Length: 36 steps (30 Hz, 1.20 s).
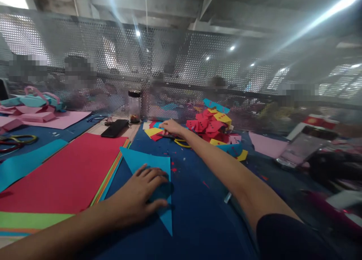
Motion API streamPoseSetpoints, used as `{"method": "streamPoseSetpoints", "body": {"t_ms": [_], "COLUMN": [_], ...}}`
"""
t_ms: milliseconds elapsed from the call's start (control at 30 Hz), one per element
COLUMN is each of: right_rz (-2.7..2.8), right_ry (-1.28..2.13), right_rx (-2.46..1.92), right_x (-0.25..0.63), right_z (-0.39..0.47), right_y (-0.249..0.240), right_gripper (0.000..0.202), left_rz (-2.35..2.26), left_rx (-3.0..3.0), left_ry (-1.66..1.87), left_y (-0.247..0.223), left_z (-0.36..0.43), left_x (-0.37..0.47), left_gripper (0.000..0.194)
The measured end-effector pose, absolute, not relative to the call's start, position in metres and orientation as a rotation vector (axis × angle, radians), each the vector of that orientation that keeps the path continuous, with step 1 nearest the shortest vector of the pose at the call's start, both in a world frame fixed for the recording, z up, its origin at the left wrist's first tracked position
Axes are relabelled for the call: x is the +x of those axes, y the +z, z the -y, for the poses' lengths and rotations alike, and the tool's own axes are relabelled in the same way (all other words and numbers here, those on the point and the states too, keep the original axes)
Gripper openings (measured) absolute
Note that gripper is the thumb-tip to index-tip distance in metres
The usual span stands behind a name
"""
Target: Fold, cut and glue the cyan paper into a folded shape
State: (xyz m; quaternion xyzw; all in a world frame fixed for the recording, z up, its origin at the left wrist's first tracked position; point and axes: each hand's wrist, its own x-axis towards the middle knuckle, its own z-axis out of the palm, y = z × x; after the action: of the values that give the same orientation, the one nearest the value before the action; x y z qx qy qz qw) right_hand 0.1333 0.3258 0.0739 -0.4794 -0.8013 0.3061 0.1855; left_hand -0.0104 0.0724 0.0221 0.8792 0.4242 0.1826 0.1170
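My left hand (149, 190) rests with fingers spread on a folded sheet of blue paper (158, 160), pressing it against the dark blue table surface. The sheet has a pointed corner at its near end. My right hand (171, 127) is stretched far forward, its fingers bent down over small pieces of yellow, red and blue paper (154, 132). No object shows in its fingers, though the fingertips are partly hidden. Just below that wrist lie scissors with yellow handles (182, 143).
To the left are a stack of coloured sheets with red on top (70, 169), a black phone (114, 128) and a lidded jar (134, 107). A heap of red and yellow cut paper (209, 126) stands beyond my right forearm. A perforated metal screen (169, 64) closes the back.
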Motion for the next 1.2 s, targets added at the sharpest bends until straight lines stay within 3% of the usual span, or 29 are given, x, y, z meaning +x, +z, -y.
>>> {"method": "streamPoseSetpoints", "body": {"t_ms": [67,233,500,900,1200], "right_rz": [2.406,2.617,2.685,2.44,2.198], "right_ry": [0.771,0.417,0.17,0.356,0.494], "right_rx": [-1.26,-1.135,-1.08,-1.049,-1.019], "right_x": [0.14,0.167,0.19,0.191,0.195], "right_z": [-0.299,-0.227,-0.187,-0.195,-0.191], "right_y": [0.076,0.073,0.048,0.041,0.063], "right_gripper": [0.022,0.015,0.021,0.017,0.018], "left_rz": [-1.408,-1.942,-2.086,-1.936,-1.766], "left_rx": [2.572,2.51,2.403,2.231,2.063], "left_ry": [0.608,0.714,0.661,1.025,1.332], "left_y": [0.023,0.017,0.003,0.019,0.026], "left_z": [-0.083,-0.113,-0.127,-0.13,-0.126], "left_x": [-0.018,-0.045,-0.061,-0.065,-0.065], "left_gripper": [0.033,0.042,0.044,0.028,0.025]}}
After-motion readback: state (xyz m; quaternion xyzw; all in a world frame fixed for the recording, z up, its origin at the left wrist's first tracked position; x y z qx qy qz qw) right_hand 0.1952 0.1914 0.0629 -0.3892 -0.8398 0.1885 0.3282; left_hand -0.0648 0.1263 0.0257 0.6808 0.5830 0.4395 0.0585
